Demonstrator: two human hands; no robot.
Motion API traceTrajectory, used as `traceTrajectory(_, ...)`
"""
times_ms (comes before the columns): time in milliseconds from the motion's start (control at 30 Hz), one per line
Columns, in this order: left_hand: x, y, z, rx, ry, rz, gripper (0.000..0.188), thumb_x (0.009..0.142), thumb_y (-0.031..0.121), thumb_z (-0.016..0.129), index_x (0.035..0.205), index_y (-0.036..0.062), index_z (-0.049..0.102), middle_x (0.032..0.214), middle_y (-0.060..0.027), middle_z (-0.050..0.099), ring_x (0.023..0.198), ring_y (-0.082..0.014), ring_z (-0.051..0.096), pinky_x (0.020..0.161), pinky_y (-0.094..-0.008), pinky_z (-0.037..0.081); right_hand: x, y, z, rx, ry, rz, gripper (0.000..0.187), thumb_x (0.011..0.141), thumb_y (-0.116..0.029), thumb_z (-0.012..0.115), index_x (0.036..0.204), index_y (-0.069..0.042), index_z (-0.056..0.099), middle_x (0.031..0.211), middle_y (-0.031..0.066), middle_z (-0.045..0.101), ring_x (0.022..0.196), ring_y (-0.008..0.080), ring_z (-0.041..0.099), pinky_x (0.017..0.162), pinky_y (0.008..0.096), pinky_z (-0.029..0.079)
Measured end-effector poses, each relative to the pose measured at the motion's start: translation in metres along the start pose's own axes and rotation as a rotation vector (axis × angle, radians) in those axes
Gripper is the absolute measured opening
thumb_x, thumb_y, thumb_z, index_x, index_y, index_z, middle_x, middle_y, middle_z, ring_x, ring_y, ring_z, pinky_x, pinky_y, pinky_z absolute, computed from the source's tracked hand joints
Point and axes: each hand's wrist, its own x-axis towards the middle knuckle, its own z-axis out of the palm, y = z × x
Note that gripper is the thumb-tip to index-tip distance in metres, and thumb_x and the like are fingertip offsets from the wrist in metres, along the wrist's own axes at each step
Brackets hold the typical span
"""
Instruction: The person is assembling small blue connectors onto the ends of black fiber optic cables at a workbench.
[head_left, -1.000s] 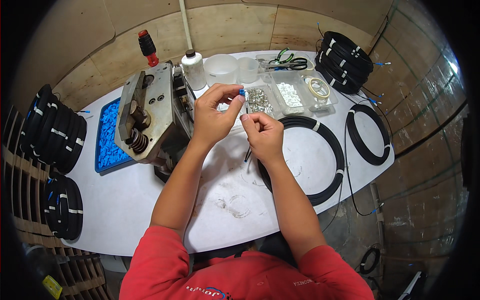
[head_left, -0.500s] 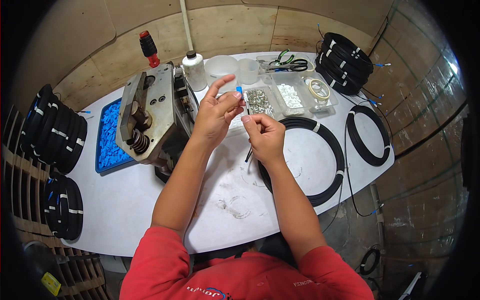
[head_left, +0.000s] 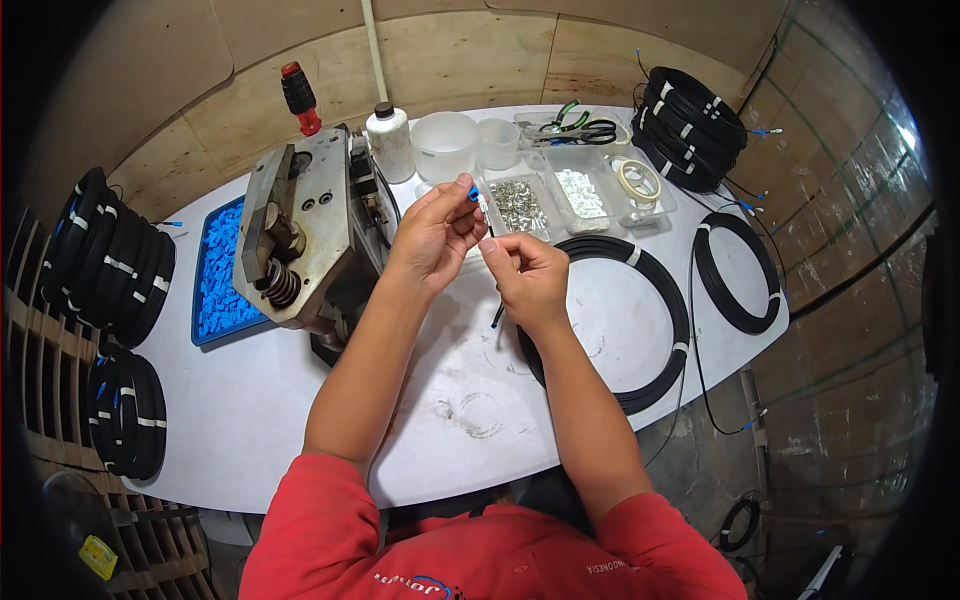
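Since ~0.5 s ago, L hand's raised finger is back down & the blue plug (head_left: 474, 193) sits a touch lower. L hand (head_left: 432, 240) pinches that plug btwn thumb & fingers; R hand (head_left: 530, 275) pinches the blk cable (head_left: 498, 314) just below. Plug's held up over the table (head_left: 450, 430), in front of the box of metal bits (head_left: 517, 205). Box of white bits (head_left: 580, 195) is R of that, then a tape roll (head_left: 640, 180). Big cable coil (head_left: 677, 297) runs under R forearm; small coil (head_left: 772, 270) lies at table's R edge. L of hands: metal press (head_left: 325, 215), w/ blue tray (head_left: 228, 339) nr table's L edge. Bottle (head_left: 390, 147) & scissors (head_left: 590, 131) nr far edge.
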Motion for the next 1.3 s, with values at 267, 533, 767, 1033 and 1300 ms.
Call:
traceTrajectory(267,-0.0005,0.0013,-0.0002,0.024,0.006,0.016,0.016,0.091,0.022,0.066,0.090,0.0087,0.057,0.084,-0.0042,0.065,0.070,-0.0106,0.058,0.069,-0.0260,0.050,-0.0001,0.0030,-0.0018,-0.026,-0.029,-0.013,0.016,0.089,-0.014,0.069,0.081,0.000,0.068,0.053,-0.0076,0.049,0.049,-0.0006,0.040,0.046,0.0184,0.031)
traceTrajectory(533,-0.0028,-0.0004,0.0049,0.124,0.068,0.148,0.014,0.090,0.018,0.068,0.096,0.0079,0.061,0.081,-0.0046,0.066,0.067,-0.0103,0.060,0.065,-0.0243,0.051,0.0001,0.0001,0.0005,-0.011,0.005,0.031,0.013,0.086,-0.012,0.070,0.079,-0.001,0.070,0.051,-0.0087,0.046,0.048,-0.0009,0.038,0.044,0.0195,0.030)
traceTrajectory(767,0.0002,-0.0014,-0.0003,0.322,0.089,0.358,0.016,0.089,0.016,0.070,0.098,0.0031,0.065,0.082,-0.0056,0.067,0.073,-0.0110,0.063,0.067,-0.0251,0.051,-0.0001,-0.0009,-0.0003,-0.012,-0.005,0.063,0.013,0.085,-0.012,0.071,0.079,0.000,0.070,0.051,-0.0089,0.046,0.048,-0.0009,0.037,0.043,0.0196,0.029)
traceTrajectory(1033,-0.0009,0.0014,0.0029,0.506,0.038,0.601,0.017,0.088,0.013,0.070,0.097,-0.0011,0.068,0.082,-0.0046,0.068,0.072,-0.0086,0.062,0.068,-0.0241,0.052,-0.0002,-0.0007,-0.0011,-0.001,-0.008,0.068,0.013,0.085,-0.011,0.071,0.078,0.000,0.070,0.051,-0.0095,0.043,0.048,-0.0004,0.035,0.043,0.0198,0.028)
traceTrajectory(1300,-0.0020,0.0011,0.0044,0.571,0.047,0.627,0.016,0.088,0.013,0.070,0.097,-0.0008,0.068,0.083,-0.0049,0.069,0.074,-0.0089,0.063,0.069,-0.0244,0.054,-0.0003,0.0007,-0.0012,0.000,-0.003,0.059,0.014,0.085,-0.011,0.071,0.078,0.000,0.069,0.051,-0.0091,0.044,0.049,-0.0004,0.036,0.044,0.0200,0.029)
